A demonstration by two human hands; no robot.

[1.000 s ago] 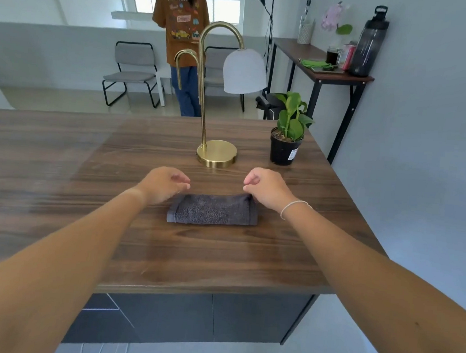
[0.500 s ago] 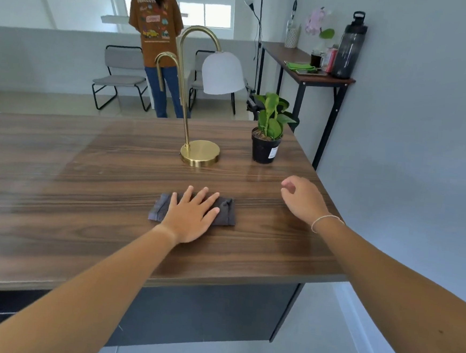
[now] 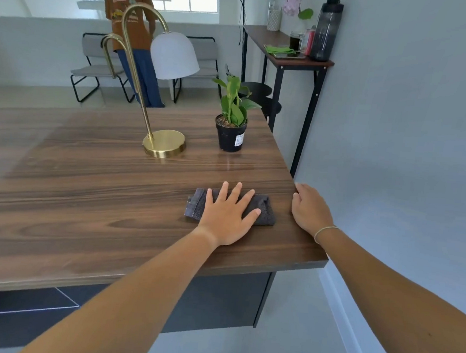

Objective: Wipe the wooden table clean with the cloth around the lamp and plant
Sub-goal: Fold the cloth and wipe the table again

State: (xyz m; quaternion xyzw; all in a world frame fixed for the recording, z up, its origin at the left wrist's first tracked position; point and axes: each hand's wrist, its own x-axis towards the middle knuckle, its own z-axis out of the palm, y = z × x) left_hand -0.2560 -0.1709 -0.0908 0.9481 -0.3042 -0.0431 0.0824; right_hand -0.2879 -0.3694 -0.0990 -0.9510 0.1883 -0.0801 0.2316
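Note:
A folded dark grey cloth (image 3: 265, 213) lies on the wooden table (image 3: 85, 192) near its right front corner. My left hand (image 3: 227, 217) presses flat on the cloth with fingers spread, covering its middle. My right hand (image 3: 308, 210) rests loosely curled on the table's right edge, just right of the cloth and apart from it. Behind the cloth stand a brass lamp (image 3: 164, 144) with a white shade and a small green plant (image 3: 232, 120) in a black pot.
A grey wall runs close along the table's right side. Behind stands a narrow side table (image 3: 288, 59) with a dark bottle (image 3: 325, 30) and small items, black stools (image 3: 258, 92) beneath. A person (image 3: 129, 29) stands by grey chairs (image 3: 96, 62) at the back.
My left hand came down flat on the cloth and slid it right toward the table's corner. My right hand left the cloth and moved to the table's right edge.

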